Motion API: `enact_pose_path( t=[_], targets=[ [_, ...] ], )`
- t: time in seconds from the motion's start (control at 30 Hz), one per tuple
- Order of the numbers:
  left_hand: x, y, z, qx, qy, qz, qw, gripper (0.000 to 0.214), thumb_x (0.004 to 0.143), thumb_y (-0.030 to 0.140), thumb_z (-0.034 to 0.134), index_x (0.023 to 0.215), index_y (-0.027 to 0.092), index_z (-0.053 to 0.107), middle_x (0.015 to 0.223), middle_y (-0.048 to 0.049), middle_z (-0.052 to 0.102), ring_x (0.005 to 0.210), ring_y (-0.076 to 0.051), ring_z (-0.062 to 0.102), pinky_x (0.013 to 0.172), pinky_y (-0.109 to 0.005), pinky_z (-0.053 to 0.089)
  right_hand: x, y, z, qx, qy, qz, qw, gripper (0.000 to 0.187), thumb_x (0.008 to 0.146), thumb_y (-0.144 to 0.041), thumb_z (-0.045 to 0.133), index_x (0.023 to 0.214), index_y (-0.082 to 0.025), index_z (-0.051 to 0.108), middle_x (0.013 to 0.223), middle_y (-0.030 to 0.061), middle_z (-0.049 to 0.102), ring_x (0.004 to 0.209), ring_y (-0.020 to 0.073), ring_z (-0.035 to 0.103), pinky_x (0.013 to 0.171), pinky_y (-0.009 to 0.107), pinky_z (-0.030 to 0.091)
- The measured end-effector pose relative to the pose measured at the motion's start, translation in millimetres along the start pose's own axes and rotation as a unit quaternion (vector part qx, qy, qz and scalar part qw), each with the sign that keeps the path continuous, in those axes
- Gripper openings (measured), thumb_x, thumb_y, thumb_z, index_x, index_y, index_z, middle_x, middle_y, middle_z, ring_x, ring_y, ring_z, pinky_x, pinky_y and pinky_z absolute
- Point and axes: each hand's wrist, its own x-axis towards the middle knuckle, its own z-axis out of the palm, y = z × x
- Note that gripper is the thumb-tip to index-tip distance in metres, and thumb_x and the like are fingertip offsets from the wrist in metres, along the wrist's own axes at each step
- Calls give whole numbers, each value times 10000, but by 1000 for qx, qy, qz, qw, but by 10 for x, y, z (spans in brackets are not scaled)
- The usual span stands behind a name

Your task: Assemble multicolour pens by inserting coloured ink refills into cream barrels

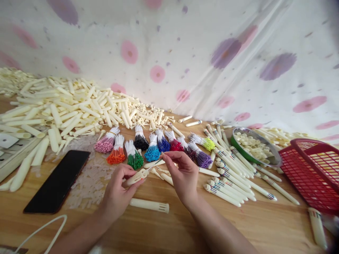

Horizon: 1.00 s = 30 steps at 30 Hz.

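My left hand is closed around a cream pen barrel, its open end pointing right. My right hand is pinched, thumb against fingertips, just right of that open end; what it holds is too thin to make out. Just beyond both hands lie bundles of coloured refills: pink, orange, green, black, blue, red, purple and yellow-green. Another cream barrel lies on the wooden table between my wrists.
A large heap of cream barrels fills the back left. Finished pens lie in rows at right. A green bowl of small parts and a red basket stand far right. A black phone and white cable lie left.
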Motion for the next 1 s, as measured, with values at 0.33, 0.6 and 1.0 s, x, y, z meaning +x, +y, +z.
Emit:
enact_pose_path(
  t=[0.33,0.6,1.0],
  targets=[
    [16,0,14,13,-3,-14,1000,158,744,242,664,797,229,516,836,-9,545,789,-178,579,693,-287,495,-71,-17,40,0,-6,-10,1000,33,767,-215,659,749,-188,659,697,20,697,630,142,645,604,261,530],
    [34,25,-16,30,-21,-30,999,146,737,257,652,765,226,512,842,-16,577,788,-192,596,704,-307,488,-94,11,120,1,-46,24,999,54,756,-220,650,717,-183,656,659,10,690,589,129,634,550,227,512],
    [78,112,-88,-57,-184,-125,973,81,820,277,552,871,219,528,953,-39,599,932,-208,599,836,-343,466,5,32,79,92,-126,184,970,153,695,-314,685,696,-173,625,646,-5,633,555,99,540,547,222,439]
  ],
)
